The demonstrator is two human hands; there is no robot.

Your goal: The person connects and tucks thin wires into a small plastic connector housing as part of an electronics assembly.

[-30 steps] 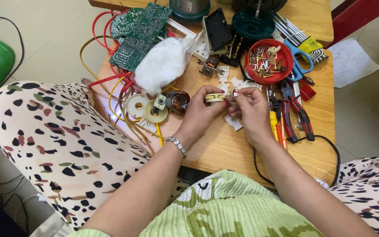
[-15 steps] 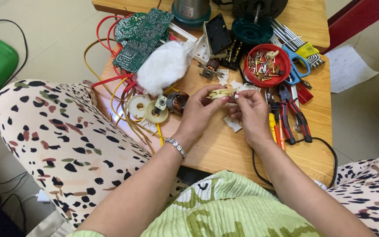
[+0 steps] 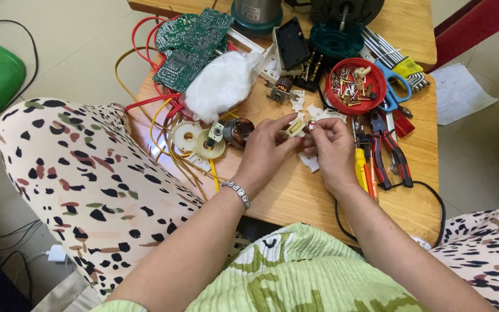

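Both hands' fingers point(image 3: 289, 123) pinch the small cream part point(image 3: 297, 126) between them.

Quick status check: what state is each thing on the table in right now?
Left hand: pinching the small cream part.
Right hand: fingertips on the same part.
Red bowl: upright, holding small metal bits.
Circuit board: bare, lying on wires.
Pliers: lying flat, untouched.

Worktop point(image 3: 295, 196) under hands: pale wood, smooth, matt. Bowl point(image 3: 356, 86) beyond right hand point(image 3: 330, 147): glossy red plastic, metal bits inside. Pliers point(image 3: 391, 153) beside it: rubbery red-black grips. White wad point(image 3: 220, 84) beyond left hand point(image 3: 264, 153): fluffy fibre. Circuit board point(image 3: 189, 46): green, matt. Bracelet point(image 3: 238, 192): shiny metal.
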